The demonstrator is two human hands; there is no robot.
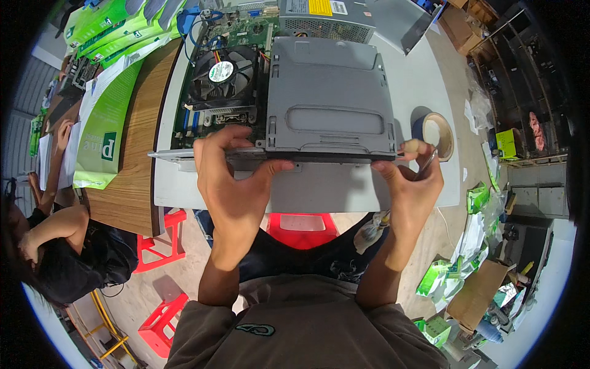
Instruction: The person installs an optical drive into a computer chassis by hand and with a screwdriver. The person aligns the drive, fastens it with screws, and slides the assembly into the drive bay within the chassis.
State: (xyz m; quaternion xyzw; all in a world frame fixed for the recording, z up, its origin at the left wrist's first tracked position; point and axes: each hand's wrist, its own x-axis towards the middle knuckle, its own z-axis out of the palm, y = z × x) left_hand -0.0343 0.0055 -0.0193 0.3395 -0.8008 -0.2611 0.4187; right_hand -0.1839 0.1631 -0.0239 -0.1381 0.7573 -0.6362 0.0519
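Observation:
An opened desktop computer case [184,155] lies on the white table in front of me. A grey metal drive cage [332,92] fills its right part, and a black cooling fan [222,77] sits over the green board on the left. My left hand [230,178] is closed on the front edge, fingers behind it and thumb in front, just left of the cage. At the cage's front right corner, my right hand [412,178] pinches the edge between thumb and fingers. A thin shiny metal piece [429,158] shows among the right fingers; its kind is unclear.
Behind the case sits a silver power supply [326,24]; a grey metal panel [405,24] is right of it. A tape roll [447,136] lies beside my right hand. A wooden table [138,135] with green packages adjoins at left, where another person [67,240] sits. Red stools [161,243] stand below.

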